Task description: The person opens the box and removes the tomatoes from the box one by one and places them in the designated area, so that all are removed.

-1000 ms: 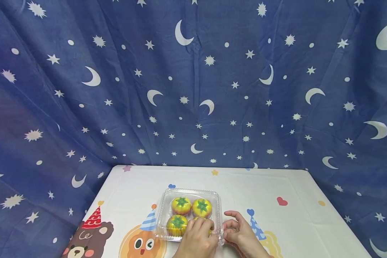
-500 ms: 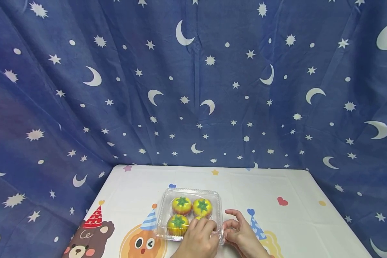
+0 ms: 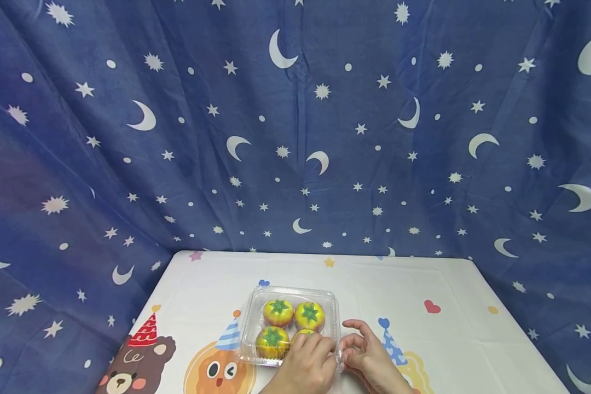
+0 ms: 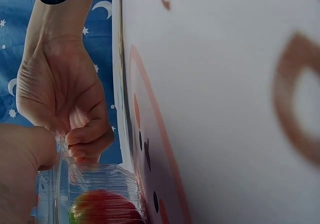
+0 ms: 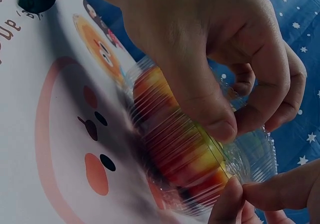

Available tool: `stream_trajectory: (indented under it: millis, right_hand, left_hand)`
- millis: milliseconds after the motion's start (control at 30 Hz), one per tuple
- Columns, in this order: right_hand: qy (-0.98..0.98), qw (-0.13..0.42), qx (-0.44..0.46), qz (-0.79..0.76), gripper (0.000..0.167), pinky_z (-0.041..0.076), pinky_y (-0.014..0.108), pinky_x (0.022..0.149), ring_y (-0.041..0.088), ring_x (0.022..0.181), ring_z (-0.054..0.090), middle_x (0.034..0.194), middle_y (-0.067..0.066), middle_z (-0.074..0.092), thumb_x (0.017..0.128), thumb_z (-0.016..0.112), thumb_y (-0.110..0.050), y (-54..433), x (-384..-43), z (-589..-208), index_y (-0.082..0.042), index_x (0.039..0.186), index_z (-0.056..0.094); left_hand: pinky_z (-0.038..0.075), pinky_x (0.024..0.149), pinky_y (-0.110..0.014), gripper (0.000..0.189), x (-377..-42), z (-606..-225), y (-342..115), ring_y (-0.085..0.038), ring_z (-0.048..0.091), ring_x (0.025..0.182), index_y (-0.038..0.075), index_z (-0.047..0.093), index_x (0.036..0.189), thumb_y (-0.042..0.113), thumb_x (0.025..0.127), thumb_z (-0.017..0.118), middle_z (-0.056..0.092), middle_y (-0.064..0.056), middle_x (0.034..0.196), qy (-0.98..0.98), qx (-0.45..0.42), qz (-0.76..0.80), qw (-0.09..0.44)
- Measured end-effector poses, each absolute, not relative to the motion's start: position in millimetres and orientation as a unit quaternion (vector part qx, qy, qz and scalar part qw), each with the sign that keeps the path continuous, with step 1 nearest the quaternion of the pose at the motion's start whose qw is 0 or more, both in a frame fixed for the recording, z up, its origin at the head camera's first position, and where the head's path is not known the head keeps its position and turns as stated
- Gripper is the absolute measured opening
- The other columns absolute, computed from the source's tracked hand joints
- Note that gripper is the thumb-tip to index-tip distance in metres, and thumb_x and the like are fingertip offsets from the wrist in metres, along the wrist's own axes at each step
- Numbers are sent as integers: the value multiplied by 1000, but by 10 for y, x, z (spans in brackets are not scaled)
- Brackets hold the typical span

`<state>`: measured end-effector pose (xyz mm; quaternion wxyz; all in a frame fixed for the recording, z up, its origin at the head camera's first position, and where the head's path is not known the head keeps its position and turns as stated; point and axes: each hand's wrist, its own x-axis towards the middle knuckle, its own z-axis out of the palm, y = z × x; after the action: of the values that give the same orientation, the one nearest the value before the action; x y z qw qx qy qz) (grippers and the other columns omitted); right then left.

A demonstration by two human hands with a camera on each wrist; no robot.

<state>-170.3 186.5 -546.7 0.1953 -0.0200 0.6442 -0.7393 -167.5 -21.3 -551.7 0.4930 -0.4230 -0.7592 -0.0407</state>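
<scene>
Left hand (image 3: pixel 307 362) and right hand (image 3: pixel 368 357) present fingers pinched, apparently both, on the right rim of the clear clamshell (image 3: pixel 331 321) ahead; lid-edge work appears underway, next calling for firm, even pressure.

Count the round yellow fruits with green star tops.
4, in the clear plastic box: back-left fruit, back-right fruit, front-left fruit, front-right fruit, partly hidden behind the left hand.
</scene>
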Motion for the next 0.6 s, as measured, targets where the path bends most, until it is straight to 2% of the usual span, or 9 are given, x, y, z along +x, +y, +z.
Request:
stream_trajectory:
  millis: [367, 600]
  right_hand:
    - [641, 196, -19, -742, 81, 55, 23, 75, 7, 76, 59, 100, 0, 58, 83, 61, 11, 1859, -1704, -5471, 0, 154, 23]
    - [643, 195, -17, -740, 80, 55, 24, 75, 8, 76, 59, 99, 0, 57, 82, 61, 11, 1835, -1704, -5452, 0, 152, 24]
  left_hand:
    - [43, 79, -30, 31, -1662, -5515, -214, -14, 57, 88, 19, 62, 78, 17, 105, 46, 65, 3, 103, -762, -428, -26, 486]
    - [45, 77, -31, 35, -1687, -5521, -201, -15, 58, 87, 19, 61, 75, 15, 105, 44, 65, 3, 100, -746, -426, -26, 512]
